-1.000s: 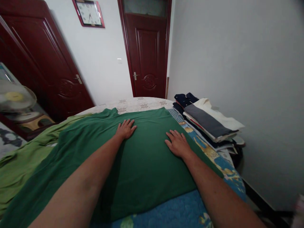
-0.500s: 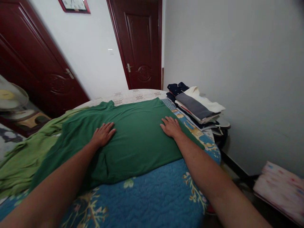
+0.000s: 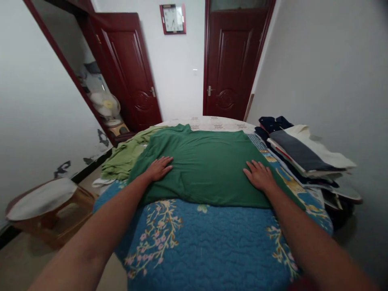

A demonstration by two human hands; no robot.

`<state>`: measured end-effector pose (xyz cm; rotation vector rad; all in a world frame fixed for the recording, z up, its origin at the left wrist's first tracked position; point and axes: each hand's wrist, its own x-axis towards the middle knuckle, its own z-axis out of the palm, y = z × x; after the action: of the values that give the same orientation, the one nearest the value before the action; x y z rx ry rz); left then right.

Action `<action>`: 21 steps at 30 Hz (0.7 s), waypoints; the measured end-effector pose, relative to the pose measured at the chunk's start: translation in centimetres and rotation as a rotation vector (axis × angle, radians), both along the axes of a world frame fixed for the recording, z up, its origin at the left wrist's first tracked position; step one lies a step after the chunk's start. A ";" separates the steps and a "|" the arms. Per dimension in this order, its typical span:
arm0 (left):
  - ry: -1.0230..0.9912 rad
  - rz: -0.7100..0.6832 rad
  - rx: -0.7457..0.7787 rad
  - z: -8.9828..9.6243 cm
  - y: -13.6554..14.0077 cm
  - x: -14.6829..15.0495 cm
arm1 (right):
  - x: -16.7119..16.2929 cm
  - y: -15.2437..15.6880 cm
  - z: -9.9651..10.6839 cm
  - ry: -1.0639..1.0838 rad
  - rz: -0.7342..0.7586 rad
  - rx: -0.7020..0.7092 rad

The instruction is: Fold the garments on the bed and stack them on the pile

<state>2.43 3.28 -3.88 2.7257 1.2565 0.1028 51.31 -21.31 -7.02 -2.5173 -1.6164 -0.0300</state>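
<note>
A green shirt (image 3: 209,161) lies spread out on the covered table (image 3: 216,122), over a blue flowered quilt (image 3: 224,246) that shows on the near side of the shirt. The left hand (image 3: 160,168) rests palm down on the left part of the shirt, fingers loosely spread, grasping nothing. The right hand (image 3: 259,176) is likewise flat on the shirt, close to its right edge, fingers apart and holding nothing. Small creases run across the shirt beside the left hand; the cloth between the 2 hands is smoother. A crumpled light green garment (image 3: 127,159) lies along the shirt's left side. A pile of folded clothes (image 3: 306,149), with navy, grey and cream pieces, sits to the right of the shirt. Well to the left of the shirt stands a stool (image 3: 45,198), and beyond the shirt are 2 dark red doors (image 3: 232,60) and a wall clock (image 3: 173,19)
</note>
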 end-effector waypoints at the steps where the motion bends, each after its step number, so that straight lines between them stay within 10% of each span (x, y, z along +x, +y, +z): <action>1: -0.015 -0.001 0.011 0.0 -0.8 -0.9 | 0.0 -0.5 -0.3 -0.013 0.008 0.000; 12: -0.192 0.139 0.201 -1.6 -10.1 -11.8 | 0.9 -2.9 -3.1 -0.107 0.050 0.018; 21: -0.196 0.318 0.263 -0.5 -9.9 -11.2 | 0.5 -3.5 -3.8 -0.135 0.066 0.001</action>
<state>-8.81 -6.60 -4.41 2.6075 1.7078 0.5927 51.82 -24.79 -10.80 -2.5088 -1.7469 -0.1973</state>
